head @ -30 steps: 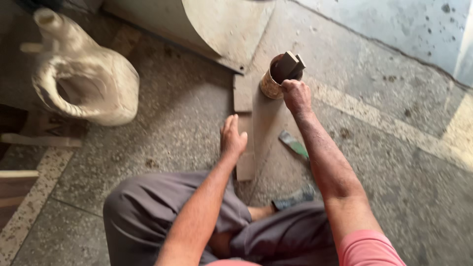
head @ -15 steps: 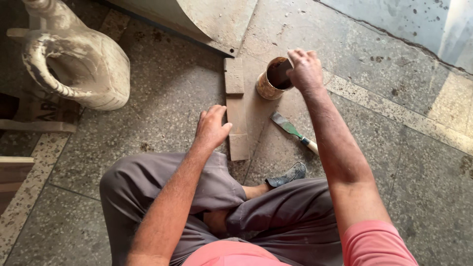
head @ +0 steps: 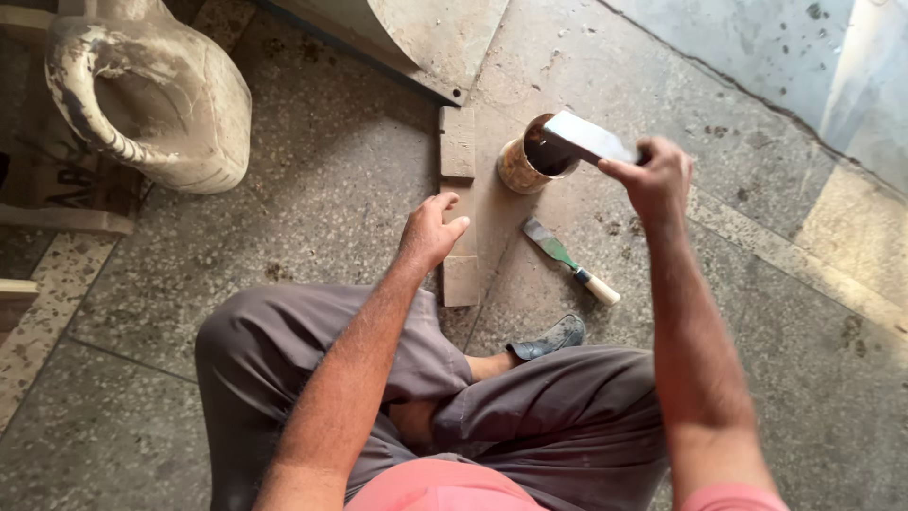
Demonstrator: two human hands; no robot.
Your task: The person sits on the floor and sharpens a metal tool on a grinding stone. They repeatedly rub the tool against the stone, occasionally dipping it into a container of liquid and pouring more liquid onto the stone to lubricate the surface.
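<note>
Steel blade: a wide flat scraper point(head: 582, 139), gripped in my right hand point(head: 653, 180), fingers closed round its handle; its edge sits over the mouth of the tin point(head: 527, 163)
Left hand point(head: 430, 232): fingers loosely spread, holding nothing; resting on the wooden strip point(head: 460, 203)
Floor: a small putty knife point(head: 567, 260) lies just beside the strip, near the tin
</note>
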